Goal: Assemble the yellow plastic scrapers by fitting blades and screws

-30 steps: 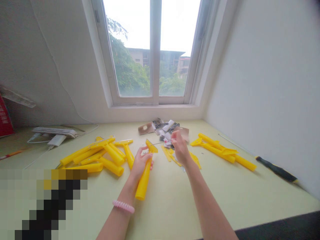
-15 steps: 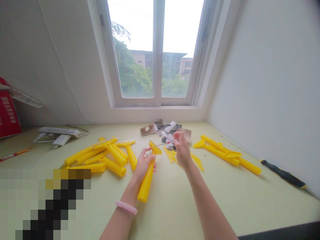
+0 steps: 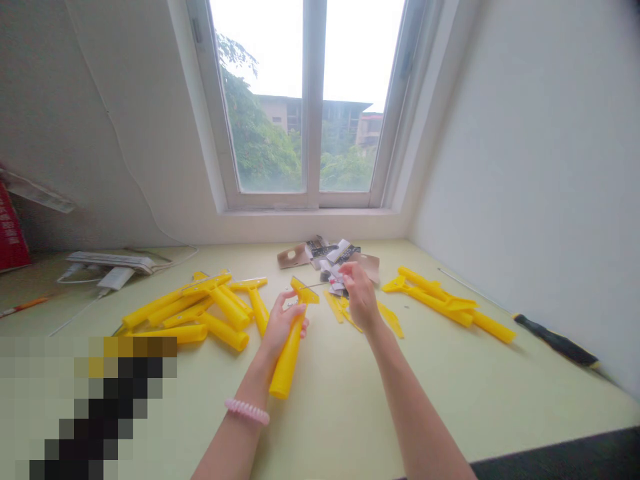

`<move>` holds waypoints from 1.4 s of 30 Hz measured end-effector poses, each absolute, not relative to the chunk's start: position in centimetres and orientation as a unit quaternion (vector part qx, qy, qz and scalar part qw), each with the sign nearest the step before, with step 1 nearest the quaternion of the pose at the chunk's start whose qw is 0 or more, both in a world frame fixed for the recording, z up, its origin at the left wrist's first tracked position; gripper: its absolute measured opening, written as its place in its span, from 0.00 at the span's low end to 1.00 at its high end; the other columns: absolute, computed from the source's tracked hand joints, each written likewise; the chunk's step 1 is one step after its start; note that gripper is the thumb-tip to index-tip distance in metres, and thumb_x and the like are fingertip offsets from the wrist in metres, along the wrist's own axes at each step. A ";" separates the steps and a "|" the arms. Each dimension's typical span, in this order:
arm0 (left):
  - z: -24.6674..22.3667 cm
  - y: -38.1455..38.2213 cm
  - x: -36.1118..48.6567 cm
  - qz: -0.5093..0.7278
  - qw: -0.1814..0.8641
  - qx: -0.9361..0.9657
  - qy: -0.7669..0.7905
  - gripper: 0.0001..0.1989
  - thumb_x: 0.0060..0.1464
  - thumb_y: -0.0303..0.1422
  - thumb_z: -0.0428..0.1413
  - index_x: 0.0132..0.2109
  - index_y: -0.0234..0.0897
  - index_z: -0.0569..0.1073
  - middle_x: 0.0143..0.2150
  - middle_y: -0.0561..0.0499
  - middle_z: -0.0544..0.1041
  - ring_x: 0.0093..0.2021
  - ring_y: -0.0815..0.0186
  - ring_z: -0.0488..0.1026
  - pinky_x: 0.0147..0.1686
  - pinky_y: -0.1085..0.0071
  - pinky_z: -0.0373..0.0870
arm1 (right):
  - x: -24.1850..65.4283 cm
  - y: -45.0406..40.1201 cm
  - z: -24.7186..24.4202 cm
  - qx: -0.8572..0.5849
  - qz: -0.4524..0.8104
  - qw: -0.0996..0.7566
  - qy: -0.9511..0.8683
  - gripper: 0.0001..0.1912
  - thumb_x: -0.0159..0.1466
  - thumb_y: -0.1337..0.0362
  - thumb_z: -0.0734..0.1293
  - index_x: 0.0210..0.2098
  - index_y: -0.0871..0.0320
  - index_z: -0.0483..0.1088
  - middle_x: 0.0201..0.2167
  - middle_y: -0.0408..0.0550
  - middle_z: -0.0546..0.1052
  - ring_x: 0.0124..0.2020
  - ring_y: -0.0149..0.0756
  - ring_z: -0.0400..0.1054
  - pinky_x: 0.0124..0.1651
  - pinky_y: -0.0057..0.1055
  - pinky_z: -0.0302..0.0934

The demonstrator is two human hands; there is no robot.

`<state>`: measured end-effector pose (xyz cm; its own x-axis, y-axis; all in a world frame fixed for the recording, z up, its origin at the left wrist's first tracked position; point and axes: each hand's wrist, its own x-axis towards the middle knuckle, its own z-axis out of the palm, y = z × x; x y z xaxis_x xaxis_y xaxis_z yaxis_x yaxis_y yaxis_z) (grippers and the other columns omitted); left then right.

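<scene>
so, fig. from head cam, looking fwd & down at two bare forearms over a pale green desk [image 3: 450, 393].

l hand [image 3: 283, 327]: fingers closed round a yellow plastic scraper [image 3: 286, 363], w/ handle running down past the palm toward the viewer & flat wide head [image 3: 304, 292] sticking up just beyond the fingertips. pink coil band [image 3: 247, 412] on l wrist.

r hand [image 3: 361, 297]: thumb & fingers pinched, nearly closed, on a thin metal pin [image 3: 320, 285] that points left toward the scraper head; exact kind of piece too small to tell. hand sits just in front of a heap of printed card packaging [image 3: 327, 257] w/ brown card pieces [image 3: 293, 256] at its edge. loose yellow strips [image 3: 390, 319] lie on the desk just below r hand. tiny silver bits [image 3: 289, 304] lie by l fingertips.

l of hands: pile of yellow scrapers [image 3: 200, 310], crossed & overlapping. r of hands: smaller group of yellow scrapers [image 3: 435, 300], lying roughly side by side.

far r, by wall: screwdriver w/ black & yellow handle [image 3: 555, 340]. far l: power strip [image 3: 110, 261] w/ white adapter [image 3: 116, 278] & cables, orange pencil [image 3: 23, 307], red box [image 3: 9, 230]. behind desk: white-framed window [image 3: 310, 107], trees & bldgs outside. lower l corner: pixelated patch [image 3: 95, 407], contents unreadable.
</scene>
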<state>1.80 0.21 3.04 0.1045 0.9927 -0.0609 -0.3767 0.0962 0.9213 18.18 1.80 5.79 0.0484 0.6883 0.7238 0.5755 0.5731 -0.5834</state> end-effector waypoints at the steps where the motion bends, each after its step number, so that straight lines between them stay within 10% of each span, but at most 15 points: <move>1: 3.1 0.2 1.8 0.544 0.631 0.394 0.388 0.21 0.39 0.32 0.56 0.41 0.40 0.57 0.23 0.59 0.65 0.15 0.75 0.62 0.14 0.79 0.55 | 18.2 1.8 5.8 -0.456 0.045 0.562 -0.689 0.10 0.62 0.63 0.52 0.35 0.56 0.61 0.31 0.46 0.68 0.34 0.35 0.63 0.37 0.31 0.56; 8: 3.0 0.3 1.9 0.541 0.635 0.388 0.392 0.22 0.38 0.33 0.57 0.42 0.40 0.57 0.22 0.59 0.65 0.15 0.74 0.62 0.14 0.78 0.55 | 17.7 1.3 6.1 -0.472 0.094 0.574 -0.663 0.07 0.61 0.58 0.56 0.32 0.56 0.60 0.19 0.40 0.68 0.17 0.29 0.60 0.22 0.25 0.51; 15: 2.8 0.4 1.7 0.547 0.631 0.380 0.398 0.22 0.39 0.32 0.57 0.41 0.40 0.57 0.22 0.60 0.64 0.15 0.74 0.62 0.14 0.78 0.56 | 17.9 1.3 6.1 -0.443 0.026 0.541 -0.715 0.07 0.61 0.65 0.53 0.33 0.56 0.60 0.30 0.45 0.69 0.33 0.35 0.64 0.36 0.30 0.56; 22: 2.6 0.5 1.5 0.530 0.639 0.398 0.390 0.21 0.40 0.32 0.56 0.42 0.40 0.57 0.26 0.56 0.68 0.16 0.75 0.63 0.14 0.78 0.56 | 17.6 1.2 6.0 -0.493 0.039 0.539 -0.682 0.07 0.62 0.61 0.55 0.33 0.55 0.61 0.17 0.39 0.67 0.17 0.29 0.58 0.24 0.25 0.50; 30: 2.3 0.8 1.3 0.533 0.636 0.399 0.390 0.22 0.39 0.32 0.57 0.42 0.39 0.57 0.27 0.55 0.69 0.16 0.74 0.64 0.14 0.78 0.57 | 18.0 1.1 6.3 -0.453 0.009 0.517 -0.726 0.05 0.61 0.65 0.54 0.33 0.56 0.59 0.29 0.45 0.67 0.32 0.34 0.63 0.35 0.29 0.55; 42: 2.7 0.3 1.7 0.519 0.631 0.411 0.404 0.19 0.42 0.30 0.55 0.42 0.36 0.59 0.25 0.55 0.69 0.16 0.74 0.64 0.14 0.78 0.58 | 17.4 0.8 6.5 -0.465 0.084 0.560 -0.680 0.08 0.61 0.58 0.58 0.30 0.56 0.60 0.20 0.41 0.70 0.18 0.29 0.62 0.23 0.24 0.53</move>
<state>1.66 0.32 2.68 0.1346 0.9874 -0.0831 -0.3230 0.1230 0.9384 17.38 0.77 6.46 0.0605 0.7273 0.6836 0.5390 0.5526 -0.6357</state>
